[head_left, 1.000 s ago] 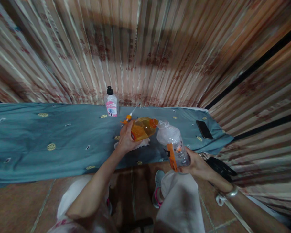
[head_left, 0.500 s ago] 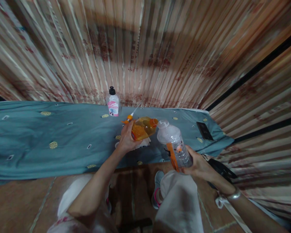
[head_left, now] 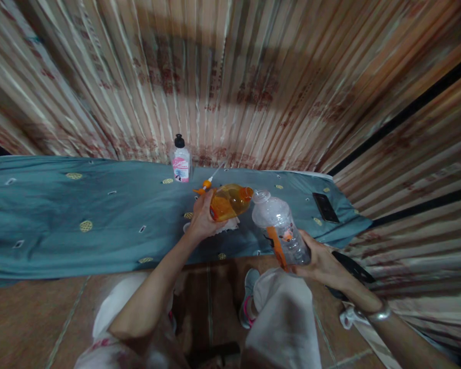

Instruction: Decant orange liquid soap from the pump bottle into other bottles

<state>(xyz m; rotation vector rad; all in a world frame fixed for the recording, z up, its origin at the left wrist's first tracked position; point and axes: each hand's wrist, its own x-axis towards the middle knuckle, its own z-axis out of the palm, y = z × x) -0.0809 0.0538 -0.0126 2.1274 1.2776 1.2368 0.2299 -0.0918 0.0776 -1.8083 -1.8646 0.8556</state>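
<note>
My left hand (head_left: 204, 218) is closed around an orange, see-through bottle (head_left: 231, 201), tipped so that its neck points right. In my right hand (head_left: 315, 259) is a clear plastic bottle (head_left: 278, 220) with an orange band, leaning so that its uncapped mouth faces up and left. The two mouths are close together; whether they touch, or whether liquid runs between them, I cannot tell. Just behind my left hand, an orange pump top (head_left: 205, 185) with a thin pale tube lies on the cloth. Something white, perhaps paper, shows partly under the orange bottle.
A clear bottle with a black cap (head_left: 181, 161) and pink label stands at the back of the blue-green cloth (head_left: 111, 210). A dark phone (head_left: 325, 207) lies at the right. Pleated curtains (head_left: 230, 92) hang behind and to the right.
Both bottles sit very slightly further right in view, still held mouth to mouth. The grips look the same.
</note>
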